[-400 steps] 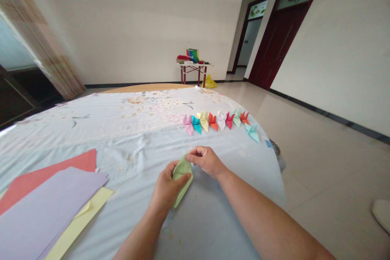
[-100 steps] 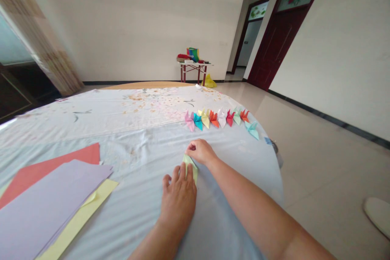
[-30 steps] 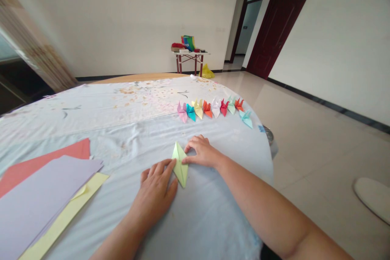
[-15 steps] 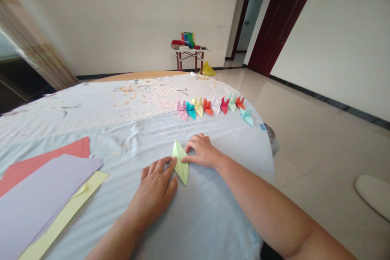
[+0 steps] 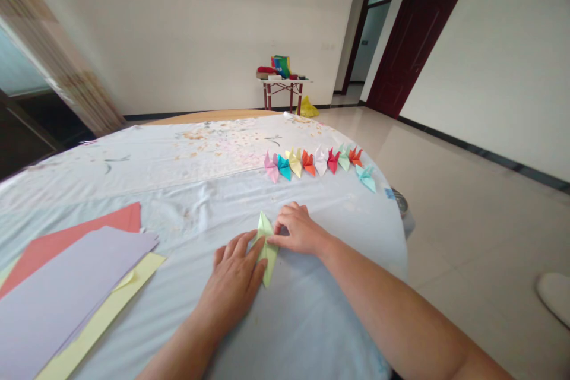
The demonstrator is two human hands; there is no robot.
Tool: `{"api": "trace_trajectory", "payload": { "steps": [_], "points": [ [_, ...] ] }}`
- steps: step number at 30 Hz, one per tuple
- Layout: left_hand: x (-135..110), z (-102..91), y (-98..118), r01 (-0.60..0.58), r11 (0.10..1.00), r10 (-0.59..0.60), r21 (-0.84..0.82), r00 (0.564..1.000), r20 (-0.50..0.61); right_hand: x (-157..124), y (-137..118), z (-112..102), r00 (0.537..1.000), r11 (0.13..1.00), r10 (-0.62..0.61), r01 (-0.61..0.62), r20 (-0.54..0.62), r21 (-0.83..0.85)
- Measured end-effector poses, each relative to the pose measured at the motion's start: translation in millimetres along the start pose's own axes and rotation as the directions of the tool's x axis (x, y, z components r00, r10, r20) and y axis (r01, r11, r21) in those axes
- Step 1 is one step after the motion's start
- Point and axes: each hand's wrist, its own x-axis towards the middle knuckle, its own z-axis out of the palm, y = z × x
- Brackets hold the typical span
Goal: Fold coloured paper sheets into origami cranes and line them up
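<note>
A pale green folded paper (image 5: 266, 256), long and diamond-shaped, lies on the cloth-covered table between my hands. My left hand (image 5: 238, 270) rests flat with its fingers out, the fingertips over the paper's left side and hiding part of it. From the right, my right hand (image 5: 297, 230) has its thumb and forefinger curled at the paper's right edge, pinching it near the middle. Beyond the hands stands a row of several small folded paper figures (image 5: 309, 162) in many colours, with a light blue one (image 5: 366, 177) in front at the right end.
Left of me lie paper sheets: a red one (image 5: 89, 231), a lilac stack (image 5: 84, 285) and a yellow one (image 5: 146, 270). The tablecloth (image 5: 200, 202) has creases. Past the table are a small side table (image 5: 285, 81), a yellow bag (image 5: 309, 108) and a dark red door (image 5: 418, 35).
The green paper looks narrower and its lower tip has swung left. My left fingers reach further across it. The whole view has shifted slightly.
</note>
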Motion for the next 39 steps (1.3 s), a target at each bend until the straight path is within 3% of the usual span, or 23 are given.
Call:
{"api": "trace_trajectory", "payload": {
  "steps": [6, 8, 12, 15, 19, 28, 34, 39],
  "points": [
    [-1, 5.5, 2, -0.001, 0.999, 0.001, 0.036, 1.0, -0.009, 2, -2, -2, 0.992, 0.998, 0.051, -0.054, -0.114, -0.022],
    [-1, 6.6, 3, 0.004, 0.999, -0.004, 0.048, 1.0, -0.007, 0, -4, -5, 0.991, 0.999, 0.004, -0.009, -0.136, -0.042],
    [-2, 7.2, 5, 0.002, 0.998, -0.001, 0.059, 1.0, -0.015, -6, -7, -10, 0.991, 0.986, -0.134, 0.134, 0.01, -0.098],
    [-3, 5.9, 7, 0.013, 0.998, -0.012, 0.057, 1.0, -0.024, -9, -5, -8, 0.989, 0.984, -0.109, 0.121, 0.098, -0.13],
    [-2, 2.5, 11, 0.04, 0.996, -0.042, 0.073, 0.999, 0.024, -6, -1, -5, 0.993, 0.986, -0.05, 0.067, 0.111, -0.153],
    [-1, 5.0, 11, 0.051, 0.995, -0.055, 0.087, 0.997, 0.045, 6, 7, 6, 0.998, 0.972, 0.048, -0.04, 0.03, -0.233],
    [-1, 7.0, 9, 0.036, 0.994, -0.037, 0.101, 0.999, 0.002, 9, 4, 2, 0.986, 0.985, 0.072, -0.094, -0.15, -0.147],
    [-3, 6.8, 9, 0.027, 0.996, -0.024, 0.09, 0.999, -0.028, 6, 0, 3, 0.993, 0.997, 0.053, -0.059, -0.107, -0.05]
  ]
}}
